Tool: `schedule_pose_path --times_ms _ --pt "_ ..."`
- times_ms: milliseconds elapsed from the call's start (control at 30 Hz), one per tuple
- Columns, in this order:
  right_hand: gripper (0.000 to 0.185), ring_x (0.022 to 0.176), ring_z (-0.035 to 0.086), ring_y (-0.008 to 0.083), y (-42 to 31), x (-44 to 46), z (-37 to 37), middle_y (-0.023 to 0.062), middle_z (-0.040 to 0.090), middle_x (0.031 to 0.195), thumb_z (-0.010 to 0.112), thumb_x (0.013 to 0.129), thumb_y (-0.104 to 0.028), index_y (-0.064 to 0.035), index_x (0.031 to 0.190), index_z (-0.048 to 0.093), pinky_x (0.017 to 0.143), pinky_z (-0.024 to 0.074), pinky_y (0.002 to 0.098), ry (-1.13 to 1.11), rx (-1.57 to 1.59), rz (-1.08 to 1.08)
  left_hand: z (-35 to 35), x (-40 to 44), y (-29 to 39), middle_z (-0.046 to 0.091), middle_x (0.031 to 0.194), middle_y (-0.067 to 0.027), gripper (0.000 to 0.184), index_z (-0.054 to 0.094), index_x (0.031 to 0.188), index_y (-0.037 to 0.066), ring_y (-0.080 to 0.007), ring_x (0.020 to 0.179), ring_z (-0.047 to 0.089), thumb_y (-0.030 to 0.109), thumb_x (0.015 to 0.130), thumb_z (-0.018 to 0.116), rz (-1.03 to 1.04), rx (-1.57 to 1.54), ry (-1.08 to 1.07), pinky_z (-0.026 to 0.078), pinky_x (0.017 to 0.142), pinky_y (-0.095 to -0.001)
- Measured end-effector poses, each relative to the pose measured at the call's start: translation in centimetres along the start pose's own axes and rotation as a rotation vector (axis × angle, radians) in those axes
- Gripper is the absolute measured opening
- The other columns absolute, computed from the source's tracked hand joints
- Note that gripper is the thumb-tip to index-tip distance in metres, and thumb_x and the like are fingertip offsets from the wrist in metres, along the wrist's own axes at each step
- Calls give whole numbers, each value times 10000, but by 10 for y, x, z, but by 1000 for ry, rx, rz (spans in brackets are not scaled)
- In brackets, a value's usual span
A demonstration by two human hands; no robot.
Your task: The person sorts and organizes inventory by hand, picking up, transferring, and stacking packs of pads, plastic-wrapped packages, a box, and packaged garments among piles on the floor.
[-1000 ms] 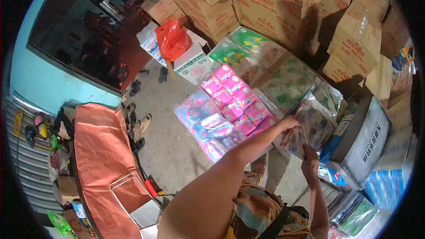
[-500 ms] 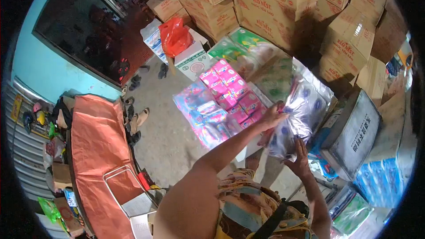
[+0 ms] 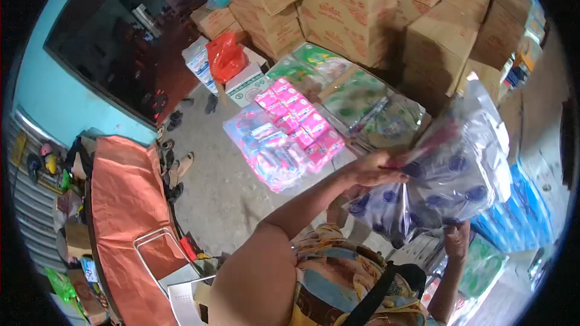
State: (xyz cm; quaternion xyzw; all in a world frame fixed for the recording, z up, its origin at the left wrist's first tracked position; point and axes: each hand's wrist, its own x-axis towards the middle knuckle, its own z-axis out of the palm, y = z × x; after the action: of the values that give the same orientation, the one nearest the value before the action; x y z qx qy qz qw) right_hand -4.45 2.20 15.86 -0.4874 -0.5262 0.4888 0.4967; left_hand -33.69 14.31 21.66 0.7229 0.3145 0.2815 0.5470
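A shiny clear plastic package with purple round prints (image 3: pixel 444 190) is lifted in front of the body, tilted. My left hand (image 3: pixel 374 172) grips its left edge, fingers closed on the plastic. At its lower right edge, my right hand (image 3: pixel 457 235) holds from beneath; its fingers are partly hidden by the package. Left of it, pink packs (image 3: pixel 299 122) and a blue-and-pink wrapped bundle (image 3: pixel 263 148) lie on the floor. Behind are flat green-printed packages (image 3: pixel 356 99).
Brown cartons (image 3: pixel 344 12) are stacked along the back. A red bag (image 3: pixel 226 57) rests on a white box (image 3: pixel 246 87). Blue-wrapped packs (image 3: pixel 519 211) stand at the right. Orange sheeting (image 3: pixel 130 205), a metal-framed chair (image 3: pixel 172 265) and sandals (image 3: pixel 180 169) are at the left.
The purple-printed package has moved right and closer to the body, with both hands on it. The green-printed packages beneath it are now uncovered. The view has shifted slightly.
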Motion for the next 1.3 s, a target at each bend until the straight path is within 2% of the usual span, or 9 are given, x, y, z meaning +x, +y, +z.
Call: schedule_pose_path --times_ms 200,267,367,433,533,733,1000,1200,1300 --pt "320 819 521 171 16 -83 -42 86 561 907 555 681 -86 12 983 511 729 412 276 213 -599 483 102 41 8 417 713 51 412 448 1081 49 -49 611 369 132 722 630 182 -44 -289 359 545 -202" --pt "362 830 521 164 37 -119 -51 94 568 916 611 688 -178 29 976 541 743 418 275 355 -57 367 120 42 19 444 726 62 331 494 1005 67 -28 547 354 93 706 633 10 -160 -438 334 485 -184" --pt "524 877 521 194 3 -156 -53 109 563 958 712 620 -262 27 1016 527 792 416 297 409 218 789 146 48 44 497 755 -3 223 511 918 42 -72 674 443 52 708 583 221 14 -564 371 598 -215" --pt "554 879 521 194 95 -200 -65 102 560 965 732 602 -250 10 1039 513 801 412 297 349 384 445 166 56 55 512 789 -5 245 518 917 36 -70 712 460 13 684 592 338 48 -641 380 636 -206" --pt "519 849 524 180 -1 -224 -56 80 564 941 734 600 -171 -5 1039 512 761 418 287 458 428 436 198 67 41 539 863 -27 305 503 939 15 -92 772 489 -31 654 604 40 -57 -693 411 684 -229" --pt "160 680 500 90 55 -298 -47 -12 546 755 632 708 -74 -48 848 558 620 400 220 935 767 245 321 94 -19 541 909 -46 352 455 1027 2 -112 789 519 3 702 590 -238 -294 -792 427 695 -238" --pt "186 744 537 133 121 -401 -45 -1 550 847 564 773 -132 -82 945 515 655 459 320 1417 839 364 505 65 -73 547 791 -6 327 494 986 12 -74 740 492 145 712 615 -55 32 -1032 387 700 -206" --pt "196 650 528 142 163 -408 -97 38 535 755 525 788 -153 -49 950 488 557 463 316 1692 744 399 560 65 -91 438 1065 -214 553 382 1125 1 -349 987 415 160 656 628 473 236 -679 354 828 -378" --pt "256 602 482 120 184 -394 -116 39 518 740 548 766 -183 -19 950 478 520 429 265 1741 370 460 549 56 -83 385 1128 -230 587 365 1151 8 -361 1045 376 177 655 630 537 343 -728 325 862 -393"
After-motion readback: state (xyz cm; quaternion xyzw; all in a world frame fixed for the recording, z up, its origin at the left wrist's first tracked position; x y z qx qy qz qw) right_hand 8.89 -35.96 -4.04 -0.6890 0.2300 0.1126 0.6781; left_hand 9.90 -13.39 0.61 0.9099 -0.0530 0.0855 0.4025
